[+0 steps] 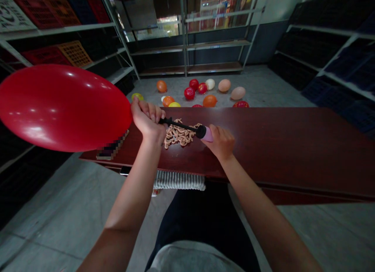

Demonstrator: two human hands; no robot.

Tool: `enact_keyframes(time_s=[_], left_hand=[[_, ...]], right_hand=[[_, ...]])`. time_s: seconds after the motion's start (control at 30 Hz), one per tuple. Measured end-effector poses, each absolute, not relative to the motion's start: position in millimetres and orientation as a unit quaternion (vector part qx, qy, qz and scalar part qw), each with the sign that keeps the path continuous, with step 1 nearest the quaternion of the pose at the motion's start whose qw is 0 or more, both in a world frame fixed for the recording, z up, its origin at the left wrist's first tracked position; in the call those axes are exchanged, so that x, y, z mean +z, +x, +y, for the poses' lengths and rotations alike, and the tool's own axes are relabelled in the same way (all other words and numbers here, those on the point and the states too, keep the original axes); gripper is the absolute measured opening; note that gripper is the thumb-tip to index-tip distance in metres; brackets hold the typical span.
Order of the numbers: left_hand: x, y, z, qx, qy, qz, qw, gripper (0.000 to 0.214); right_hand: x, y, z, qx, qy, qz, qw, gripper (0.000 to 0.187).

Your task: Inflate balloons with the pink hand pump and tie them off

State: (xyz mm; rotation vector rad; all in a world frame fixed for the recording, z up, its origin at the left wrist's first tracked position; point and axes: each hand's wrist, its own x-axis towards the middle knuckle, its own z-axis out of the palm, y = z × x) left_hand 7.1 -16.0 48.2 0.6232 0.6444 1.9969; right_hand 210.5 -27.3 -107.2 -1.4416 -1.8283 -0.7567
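Note:
A large inflated red balloon [64, 108] fills the left side of the view, its neck end inside my left hand [149, 121]. That hand is closed around the neck and one end of a hand balloon pump [184, 126], whose nozzle is hidden by my fingers. Between my hands the pump's black shaft shows, drawn out and slanting down to a black cap. My right hand [221, 141] is wrapped round the pump's pink part. Below the shaft, a heap of tan, curled, limp pieces [178, 137] lies on the dark red table [278, 143].
Several inflated balloons [210, 101] lie on the floor beyond the table. A blurred flat object [113, 147] rests at the table's left end. Grey striped cloth [179, 180] hangs at the near edge. Shelves with crates [74, 53] stand left, more shelving [216, 43] behind and right.

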Motion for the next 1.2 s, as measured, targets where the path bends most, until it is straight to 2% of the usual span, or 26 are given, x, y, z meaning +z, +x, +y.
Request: enact_keyframes(time_s=[0.43, 0.6, 0.87, 1.2], left_hand=[[-0.1, 91.9, 1.7, 0.775, 0.239, 0.229, 0.538, 0.057], [-7.5, 93.8, 3.1, 0.762, 0.227, 0.228, 0.562, 0.059], [-0.3, 59.3, -6.4, 0.767, 0.220, 0.243, 0.551, 0.060], [41.1, 5.6, -30.5, 0.804, 0.245, 0.247, 0.482, 0.061]], right_hand=[[-106.1, 211.4, -22.1, -0.256, -0.584, -0.682, 0.359, 0.039], [-105.9, 211.0, -21.0, -0.282, -0.578, -0.680, 0.352, 0.043], [-105.0, 208.4, -22.3, -0.263, -0.528, -0.730, 0.345, 0.038], [-106.1, 206.6, -26.3, -0.270, -0.510, -0.736, 0.355, 0.037]])
